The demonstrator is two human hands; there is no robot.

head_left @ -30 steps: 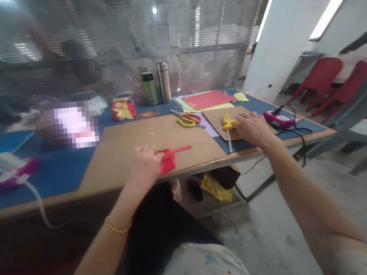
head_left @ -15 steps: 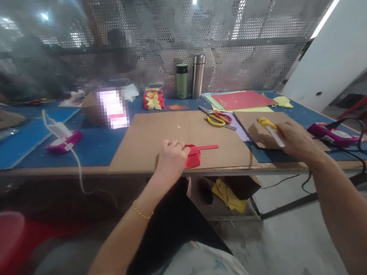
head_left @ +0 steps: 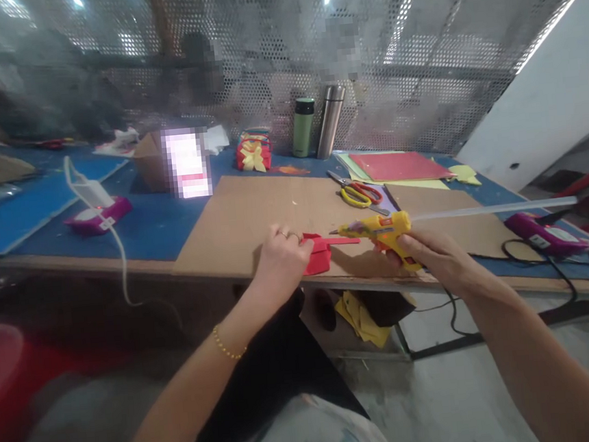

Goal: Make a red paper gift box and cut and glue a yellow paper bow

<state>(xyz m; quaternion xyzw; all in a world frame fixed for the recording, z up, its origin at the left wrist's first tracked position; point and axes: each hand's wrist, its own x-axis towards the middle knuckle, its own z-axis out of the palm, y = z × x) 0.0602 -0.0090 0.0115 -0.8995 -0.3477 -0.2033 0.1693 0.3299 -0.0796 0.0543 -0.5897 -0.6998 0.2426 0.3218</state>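
Observation:
My left hand (head_left: 283, 255) is closed on a small folded red paper piece (head_left: 320, 258) at the front edge of a cardboard sheet (head_left: 237, 216). A thin red strip (head_left: 344, 241) sticks out from that piece to the right. In my right hand (head_left: 431, 254) is a yellow hot glue gun (head_left: 385, 228), held by its handle. Its nozzle points left, just above the red strip; whether it touches cannot be told. A long clear glue stick (head_left: 494, 209) juts out of its back.
Two pairs of scissors (head_left: 358, 195) lie behind the glue gun. Coloured paper sheets (head_left: 400, 165), a green bottle (head_left: 304, 129) and a steel flask (head_left: 331, 123) are farther back. Purple power strips stand left (head_left: 99, 217) and right (head_left: 548, 232), with cables. A lit phone (head_left: 187, 163) leans against a box.
My right hand has lifted the glue gun from the right-hand cardboard and brought it left, turning its nozzle toward the red strip. My left hand stays on the red paper piece.

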